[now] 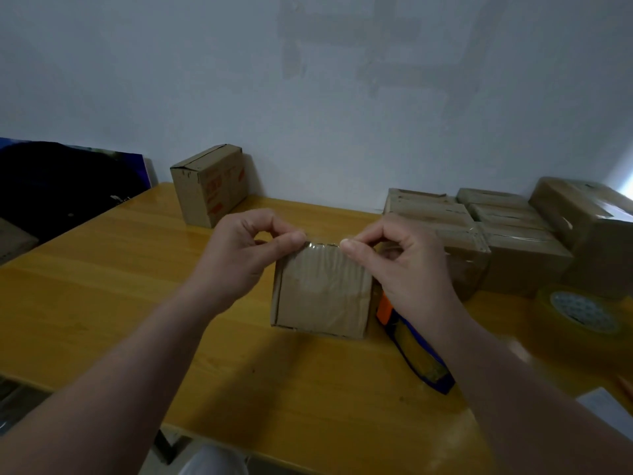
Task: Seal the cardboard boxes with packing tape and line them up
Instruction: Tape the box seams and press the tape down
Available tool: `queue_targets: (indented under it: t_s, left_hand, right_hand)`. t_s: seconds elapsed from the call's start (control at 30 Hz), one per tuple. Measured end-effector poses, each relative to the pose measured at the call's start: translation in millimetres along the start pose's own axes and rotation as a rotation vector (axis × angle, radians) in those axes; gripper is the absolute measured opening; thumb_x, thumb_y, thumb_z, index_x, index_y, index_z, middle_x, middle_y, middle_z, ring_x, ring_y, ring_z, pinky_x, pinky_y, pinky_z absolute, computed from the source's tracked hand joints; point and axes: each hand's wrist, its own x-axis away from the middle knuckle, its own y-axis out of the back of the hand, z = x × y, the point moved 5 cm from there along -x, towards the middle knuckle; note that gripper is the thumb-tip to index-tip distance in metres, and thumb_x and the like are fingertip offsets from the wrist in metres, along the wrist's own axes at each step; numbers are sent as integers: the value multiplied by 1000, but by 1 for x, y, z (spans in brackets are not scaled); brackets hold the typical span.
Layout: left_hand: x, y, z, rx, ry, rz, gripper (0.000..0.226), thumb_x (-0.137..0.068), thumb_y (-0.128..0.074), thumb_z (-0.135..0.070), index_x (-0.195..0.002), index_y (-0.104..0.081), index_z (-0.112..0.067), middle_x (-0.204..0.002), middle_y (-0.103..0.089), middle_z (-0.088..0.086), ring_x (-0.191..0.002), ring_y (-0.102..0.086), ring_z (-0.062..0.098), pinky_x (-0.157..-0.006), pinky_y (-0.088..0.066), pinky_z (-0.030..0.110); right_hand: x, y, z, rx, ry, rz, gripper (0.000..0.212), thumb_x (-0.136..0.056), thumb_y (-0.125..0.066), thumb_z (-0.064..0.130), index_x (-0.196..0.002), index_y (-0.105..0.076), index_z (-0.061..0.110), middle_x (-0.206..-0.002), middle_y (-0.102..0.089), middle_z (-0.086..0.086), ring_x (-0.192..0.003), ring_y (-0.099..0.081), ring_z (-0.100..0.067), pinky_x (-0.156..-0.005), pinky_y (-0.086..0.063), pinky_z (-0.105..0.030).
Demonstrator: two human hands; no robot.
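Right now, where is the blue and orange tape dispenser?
In the head view the tape dispenser lies on the yellow table, just right of the small box, partly hidden under the right forearm.

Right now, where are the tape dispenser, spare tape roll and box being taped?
tape dispenser (416, 349): head view, loaded tape roll
spare tape roll (582, 315): head view, core
box being taped (322, 296): head view, taped face

Your worktop (102, 296) is carrying a centre box (322, 296), far box (209, 186), box cluster (513, 241), tape dispenser (418, 351) and tape roll (582, 313).
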Motion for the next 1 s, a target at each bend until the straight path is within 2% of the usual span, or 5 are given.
queue_targets:
  t_s: [0.27,0.37,0.6,0.83,1.0]
  left_hand:
    - [23,-14,40,95,315,162,40,-92,-43,-43,-85,-75,-19,-98,-72,-9,-96,-63,11,-79,-51,26]
    - [31,-25,60,-39,356,274,25,-90,-52,-31,-98,-74,-20,-114,-67,-16,-104,-60,4,-88,-51,28]
    - [34,-37,78,-87,283,323,17,-88,-64,-11,-100,-73,-19,-120,-64,-12,-106,-58,-1,-79,-49,16]
    - [35,-37,81,-64,262,338,18,-89,-62,-11,-103,-72,-18,-121,-62,-12,-109,-57,-3,-86,-49,18]
    - [35,-37,82,-52,263,355,18,-89,-62,-10,-104,-71,-15,-122,-62,-11,-111,-57,-1,-90,-50,22]
  right_hand:
    - [34,-14,-26,93,75,179,20,-83,-65,35,-78,-70,16,-79,-63,8,-76,-60,-8,-66,-51,-27]
    - [53,-22,-39,227,133,291,25,-85,-59,40,-82,-71,18,-83,-64,10,-83,-56,-3,-74,-47,-21]
    - [82,-29,-53,683,419,510,49,-88,-49,44,-133,-55,25,-120,-58,3,-110,-50,-14,-86,-46,-22]
    - [98,-36,-75,968,749,603,82,-88,-45,58,-153,-7,28,-157,-18,-8,-136,-31,-28,-107,-35,-44]
    - [97,-36,-80,1042,925,586,83,-85,-48,65,-151,-15,27,-161,9,-9,-145,-12,-30,-117,-12,-49]
